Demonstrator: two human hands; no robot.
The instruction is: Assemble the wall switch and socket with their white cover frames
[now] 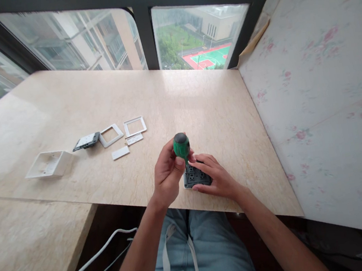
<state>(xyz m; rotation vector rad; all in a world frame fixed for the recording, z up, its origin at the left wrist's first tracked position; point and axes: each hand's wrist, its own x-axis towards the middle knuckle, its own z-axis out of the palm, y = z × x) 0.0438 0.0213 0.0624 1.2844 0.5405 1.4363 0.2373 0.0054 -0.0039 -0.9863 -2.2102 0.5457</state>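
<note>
My left hand (167,171) is closed around the green handle of a screwdriver (181,146) with a dark cap. It stands upright, its shaft pointing down at a wall switch (196,179). The switch lies with its dark back upward and a white edge showing at the left; whether the tip sits in a screw I cannot tell. My right hand (215,175) grips the switch from the right, thumb along the near side and fingers over the far side. These fingers hide part of it.
Left on the stone sill (196,102) are a white mounting box (48,164), another switch module (86,141), two white frames (111,135) and two small white plates (120,153). Windows edge the back, a papered wall (322,88) the right. White cables (93,257) hang below.
</note>
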